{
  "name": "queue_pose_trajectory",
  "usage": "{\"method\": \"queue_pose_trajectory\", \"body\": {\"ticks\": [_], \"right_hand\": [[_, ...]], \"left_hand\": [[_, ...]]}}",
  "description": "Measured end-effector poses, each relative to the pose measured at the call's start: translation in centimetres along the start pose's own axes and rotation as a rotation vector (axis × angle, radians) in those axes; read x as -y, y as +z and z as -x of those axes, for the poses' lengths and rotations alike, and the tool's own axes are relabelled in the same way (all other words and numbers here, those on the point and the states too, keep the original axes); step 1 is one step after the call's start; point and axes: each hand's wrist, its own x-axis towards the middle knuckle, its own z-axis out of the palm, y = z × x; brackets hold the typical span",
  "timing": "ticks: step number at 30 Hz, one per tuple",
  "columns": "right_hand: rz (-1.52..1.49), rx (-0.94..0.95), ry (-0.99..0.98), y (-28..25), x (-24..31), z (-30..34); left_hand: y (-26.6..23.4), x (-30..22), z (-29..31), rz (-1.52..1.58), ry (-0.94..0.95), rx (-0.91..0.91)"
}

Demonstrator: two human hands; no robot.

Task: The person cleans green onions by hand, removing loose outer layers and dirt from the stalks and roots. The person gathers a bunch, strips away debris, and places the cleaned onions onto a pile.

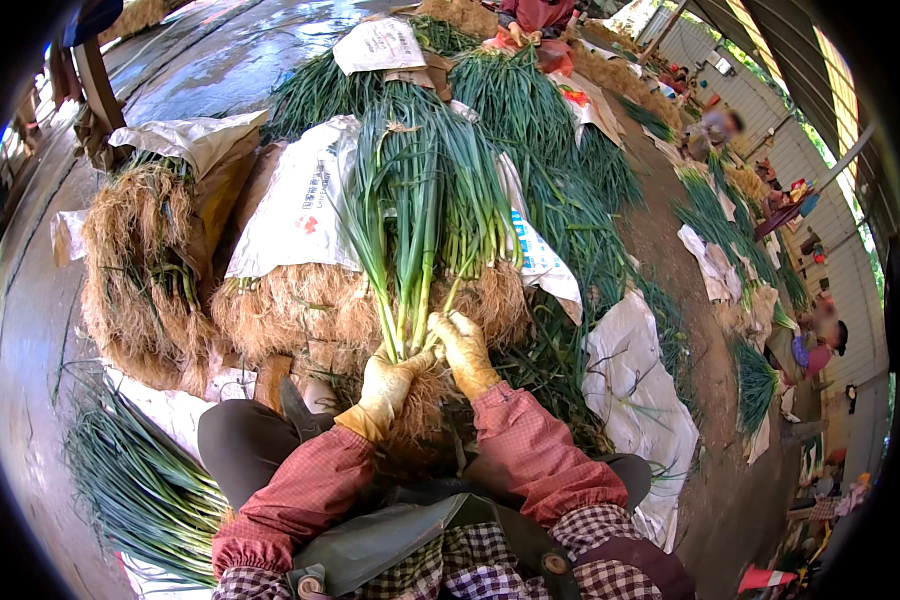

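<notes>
We see two gloved hands just below the centre of the frame. Our left hand [380, 392] is wrapped firmly around the base of a bunch of green onions [430, 225], whose leaves run up toward the upper centre. Tangled roots [408, 415] hang below it. Our right hand [463, 350] is just beside, its fingertips against the pale stalks; we cannot tell whether they pinch one.

Beneath the bunch we have more onions, with brown roots [290, 310] fringing out under a white sack [305, 205]. Another root-covered bundle [140, 260] lies at the left of the frame, and a loose heap of onions [145, 475] spreads at lower left. A crumpled white sheet [638, 400] lies right of centre. At the top centre, a person in red [542, 14] is near further piles.
</notes>
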Motion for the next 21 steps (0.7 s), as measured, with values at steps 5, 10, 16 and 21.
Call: {"method": "queue_pose_trajectory", "body": {"ticks": [5, 10, 16, 21], "right_hand": [[0.137, -0.128, -0.206, -6.8, 4.5, -4.6], [1.081, -0.556, -0.939, -7.3, 8.7, -4.6], [0.465, 0.389, 0.024, -0.3, 2.7, -0.6], [1.261, 0.146, -0.425, 1.0, -0.2, 2.1]], "left_hand": [[1.1, -2.8, 1.2, 0.169, -0.103, -0.047], [1.9, -7.3, 5.6, 0.139, -0.027, 0.297], [0.6, -1.8, 1.7, -0.129, 0.112, 0.021], [-1.3, 0.6, 0.3, -0.418, 0.168, -0.018]]}}
